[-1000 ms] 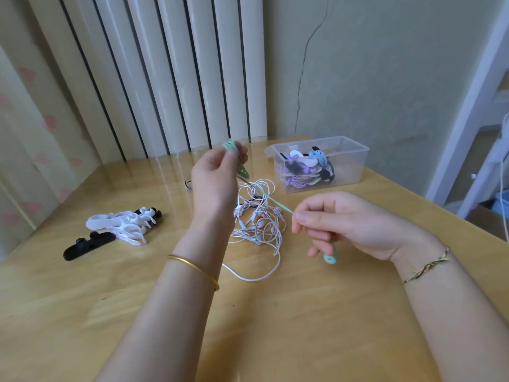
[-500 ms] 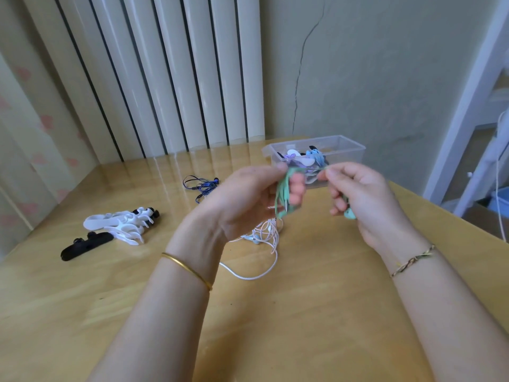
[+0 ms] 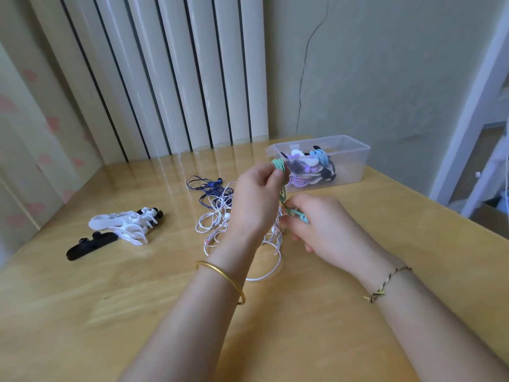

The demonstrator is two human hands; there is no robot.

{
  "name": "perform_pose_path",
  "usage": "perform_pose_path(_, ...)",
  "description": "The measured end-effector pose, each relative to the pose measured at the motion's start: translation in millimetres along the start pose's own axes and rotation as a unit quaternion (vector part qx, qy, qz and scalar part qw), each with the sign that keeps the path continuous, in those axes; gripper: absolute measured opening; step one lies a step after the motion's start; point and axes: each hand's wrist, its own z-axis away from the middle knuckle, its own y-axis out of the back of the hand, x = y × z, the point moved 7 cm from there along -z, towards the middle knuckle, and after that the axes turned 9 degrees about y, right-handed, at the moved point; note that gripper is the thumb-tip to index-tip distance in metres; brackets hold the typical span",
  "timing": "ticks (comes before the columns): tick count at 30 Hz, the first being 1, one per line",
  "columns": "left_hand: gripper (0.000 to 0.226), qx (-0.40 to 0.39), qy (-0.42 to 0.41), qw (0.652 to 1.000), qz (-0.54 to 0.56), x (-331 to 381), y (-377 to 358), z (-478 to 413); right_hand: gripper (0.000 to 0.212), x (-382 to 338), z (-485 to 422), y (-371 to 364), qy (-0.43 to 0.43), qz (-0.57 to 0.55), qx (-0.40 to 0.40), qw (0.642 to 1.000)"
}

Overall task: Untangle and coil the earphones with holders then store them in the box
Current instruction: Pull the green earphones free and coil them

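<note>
1. The left hand (image 3: 259, 194) was curled, with the green cord (image 3: 282, 186) wound in loops round its fingertips. Just below and touching the same cord, the right hand (image 3: 322, 224) pinched the loose tail near its mint end piece.
2. The cord looked light, thin and limp, likely to spring off the fingers if tension dropped. It was best held by the wire close to the coil, not by the fragile end pieces.
3. One second ago the hands were apart with the cord stretched between them. Since then they had closed together, and more loops sat on the left fingers.
4. Under the hands lay the white tangle (image 3: 217, 216) on the tabletop (image 3: 165, 312). It was soft and would snag, so I would free it loop by loop.
5. To the left lay the holders (image 3: 124, 224), white ones and a black one, stiff and easy to pick up.
6. Farther off lay the blue pair (image 3: 206, 186).
7. Farthest, the box (image 3: 355, 155) held coiled sets.
</note>
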Motion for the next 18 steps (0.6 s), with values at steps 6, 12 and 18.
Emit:
perform_pose_path(6, 0.032, -0.050, 0.000, 0.984, -0.169, 1, -7, 3, 0.003, -9, 3, 27, 0.050, 0.012, 0.133, 0.990)
perform_pose_path(12, 0.029, -0.180, 0.137, 0.974, 0.006, -4, -18, 11, 0.014, 6, -1, 46, 0.063, -0.187, 0.192, 0.961)
perform_pose_path(18, 0.036, -0.254, 0.224, 0.937, 0.082, -10, -21, 18, 0.012, 16, -6, 37, 0.064, -0.300, 0.147, 0.940)
